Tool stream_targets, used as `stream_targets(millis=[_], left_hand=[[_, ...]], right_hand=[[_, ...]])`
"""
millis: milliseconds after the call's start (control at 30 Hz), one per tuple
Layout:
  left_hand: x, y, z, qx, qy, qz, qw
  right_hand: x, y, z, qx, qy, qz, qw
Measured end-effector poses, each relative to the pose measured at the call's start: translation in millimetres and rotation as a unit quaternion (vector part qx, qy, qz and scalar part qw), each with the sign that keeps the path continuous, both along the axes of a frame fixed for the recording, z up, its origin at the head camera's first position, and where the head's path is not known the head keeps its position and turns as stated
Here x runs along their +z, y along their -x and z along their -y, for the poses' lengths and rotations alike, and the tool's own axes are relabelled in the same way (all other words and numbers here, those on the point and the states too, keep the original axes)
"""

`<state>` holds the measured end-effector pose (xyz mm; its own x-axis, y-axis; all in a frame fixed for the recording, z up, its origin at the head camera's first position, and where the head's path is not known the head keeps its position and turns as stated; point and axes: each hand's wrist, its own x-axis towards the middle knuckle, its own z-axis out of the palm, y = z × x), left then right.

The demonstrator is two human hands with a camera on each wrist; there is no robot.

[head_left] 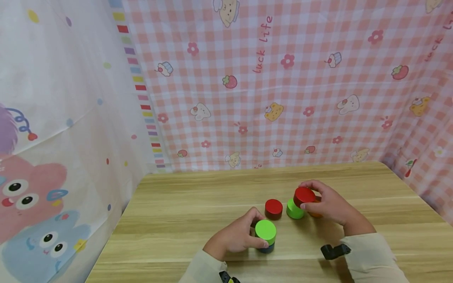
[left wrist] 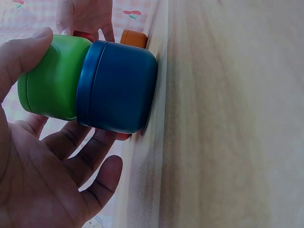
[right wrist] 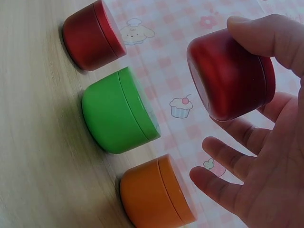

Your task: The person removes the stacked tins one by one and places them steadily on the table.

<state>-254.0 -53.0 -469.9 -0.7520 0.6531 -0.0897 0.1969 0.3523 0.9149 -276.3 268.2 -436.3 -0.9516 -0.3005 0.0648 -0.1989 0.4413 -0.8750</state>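
Observation:
My left hand [head_left: 236, 234] grips a round green tin [head_left: 265, 231] between thumb and fingers. Directly beneath it is a dark blue tin [left wrist: 121, 88] standing on the table, and in the left wrist view the green tin's base meets its lid. With thumb and fingers my right hand [head_left: 330, 202] holds a red tin [right wrist: 230, 76] in the air. Below that stand a second green tin [right wrist: 118, 111] and an orange tin [right wrist: 156, 192]. Another red tin [head_left: 273, 209] stands on the table between the two hands.
All of this is on a wood-grain table [head_left: 177, 220]. A pink checked cloth [head_left: 247, 102] hangs along its back edge, and a white cartoon-print cloth [head_left: 88, 129] hangs at the left. Black wrist straps [head_left: 334, 251] are worn over the sleeves.

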Motion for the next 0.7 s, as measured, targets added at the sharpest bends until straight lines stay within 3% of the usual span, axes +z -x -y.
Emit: stream_targets(millis=[700], left_hand=[[0.7,-0.5,-0.2,0.001,0.001,0.001,1.0000]], right_hand=[[-5.9,4.5,-13,-0.018,0.001,-0.001,0.9998]])
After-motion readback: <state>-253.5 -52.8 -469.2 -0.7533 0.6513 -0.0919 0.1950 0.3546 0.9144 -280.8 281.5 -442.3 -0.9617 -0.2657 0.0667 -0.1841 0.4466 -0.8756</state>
